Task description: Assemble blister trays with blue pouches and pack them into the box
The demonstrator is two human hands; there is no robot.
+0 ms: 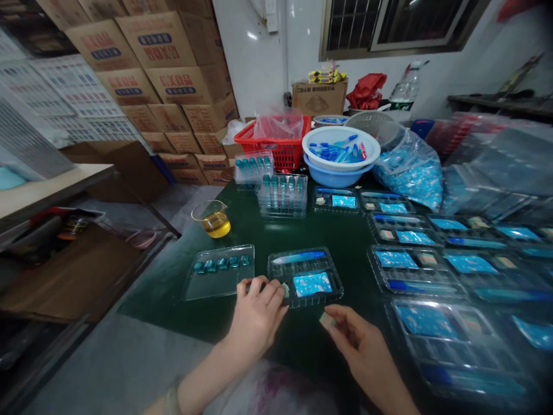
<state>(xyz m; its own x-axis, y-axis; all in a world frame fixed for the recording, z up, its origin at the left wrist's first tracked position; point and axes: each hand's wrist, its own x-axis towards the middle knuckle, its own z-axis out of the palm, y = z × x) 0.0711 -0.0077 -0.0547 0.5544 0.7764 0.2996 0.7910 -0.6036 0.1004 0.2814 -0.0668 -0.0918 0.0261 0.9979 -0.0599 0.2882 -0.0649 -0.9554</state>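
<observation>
My left hand (254,308) is at the lower left of a clear plastic tray (298,267), its fingers bent down and together. A small pale piece (286,290) shows beside its fingertips; what the fingers grip is hidden. In the tray lie a blue pen (299,257) and a blue patterned packet (312,284). Just below the tray's right corner, my right hand (352,334) pinches a small pale block (327,320) between thumb and fingers. To the left lies a clear plastic sheet (216,285) with several teal caps (222,263) in a row.
A beaker of yellow liquid (216,225) stands at the left edge. Behind are stacked clear trays (283,199), a red basket (274,138), a white basin of blue pens (341,147) and a bag of packets (410,167). Several filled trays (415,268) cover the right side.
</observation>
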